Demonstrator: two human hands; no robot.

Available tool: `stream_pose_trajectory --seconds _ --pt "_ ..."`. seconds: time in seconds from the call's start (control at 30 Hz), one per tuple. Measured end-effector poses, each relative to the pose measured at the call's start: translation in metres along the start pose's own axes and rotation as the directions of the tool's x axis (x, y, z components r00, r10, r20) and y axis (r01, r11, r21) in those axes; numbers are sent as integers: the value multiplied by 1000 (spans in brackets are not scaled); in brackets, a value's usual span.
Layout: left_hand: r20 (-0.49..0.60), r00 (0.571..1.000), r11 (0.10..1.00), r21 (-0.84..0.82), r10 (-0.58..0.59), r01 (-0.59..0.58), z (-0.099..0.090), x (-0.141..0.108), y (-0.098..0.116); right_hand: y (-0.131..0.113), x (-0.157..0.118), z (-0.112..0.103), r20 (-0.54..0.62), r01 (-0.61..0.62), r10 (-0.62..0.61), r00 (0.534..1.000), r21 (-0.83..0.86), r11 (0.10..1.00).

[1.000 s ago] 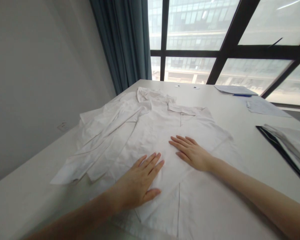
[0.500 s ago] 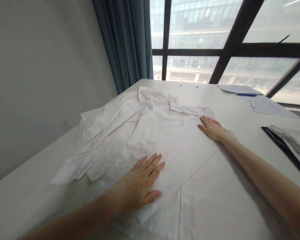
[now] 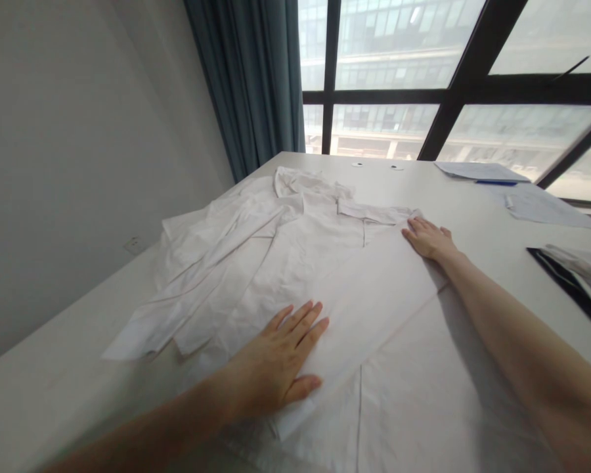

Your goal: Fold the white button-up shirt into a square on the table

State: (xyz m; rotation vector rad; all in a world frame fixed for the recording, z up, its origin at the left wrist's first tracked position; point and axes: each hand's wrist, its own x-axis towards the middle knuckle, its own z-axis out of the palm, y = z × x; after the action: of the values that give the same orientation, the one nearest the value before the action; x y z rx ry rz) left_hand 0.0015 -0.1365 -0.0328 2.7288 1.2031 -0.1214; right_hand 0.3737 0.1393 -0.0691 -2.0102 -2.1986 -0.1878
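Setting: pale table (image 3: pixel 477 217) set against a dark-framed window (image 3: pixel 453 85), blue-grey curtain (image 3: pixel 251 85) at the far left corner, plain wall to the left. Principal item: white shirt (image 3: pixel 295 263), spread flat across the middle of the table, collar toward the window, one sleeve folded over and trailing off to the left, a long fold running diagonally across the body. Left hand (image 3: pixel 273 368): flat and open on the near part of the shirt, palm down, fingers spread, gripping nothing; position unchanged over the last second. Right hand (image 3: pixel 428 238): a second ago flat beside the left at the shirt's middle, now carried out along the cloth to the far right shoulder by the collar, fingers extended and lying on the fabric edge, nothing clasped; the stroke reads as smoothing the folded panel, which lies flatter on that side. Surroundings: loose papers (image 3: pixel 546 207) with a blue pen (image 3: pixel 495 182) at the far right, two small round discs (image 3: pixel 377 165) near the window edge. Containers: one dark tray-like object (image 3: pixel 566 282) at the right edge, holding pale folded material (image 3: pixel 584 266); its nature cannot be made out.
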Motion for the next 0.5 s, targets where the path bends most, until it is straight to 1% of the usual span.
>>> stream_pose_trajectory --seconds 0.1,0.17,0.27,0.33,0.4,0.47,0.5 --pt "19 1000 1000 -14 -10 11 -1 0 1 -6 -7 -5 -105 46 -49 993 -35 998" --pt "43 999 999 -23 -22 23 -1 1 1 -12 -15 -11 -173 104 -114 978 -63 993" --pt "28 999 999 -38 -24 25 -1 1 0 -29 -36 -22 -246 228 -245 938 -98 969" --pt "-4 1000 999 -46 -15 15 -1 0 -1 -46 -59 -31 -282 334 -345 895 -89 939" --pt "-27 1000 999 -46 -7 6 0 0 -2 -66 -89 -39 -263 475 -464 846 -24 880" --pt "-37 999 999 -38 -3 2 1 0 -2 -83 -122 -45 -179 607 -586 790 97 789" --pt "-40 999 999 -32 -2 1 1 0 -2 -88 -137 -47 -127 641 -628 768 154 752"
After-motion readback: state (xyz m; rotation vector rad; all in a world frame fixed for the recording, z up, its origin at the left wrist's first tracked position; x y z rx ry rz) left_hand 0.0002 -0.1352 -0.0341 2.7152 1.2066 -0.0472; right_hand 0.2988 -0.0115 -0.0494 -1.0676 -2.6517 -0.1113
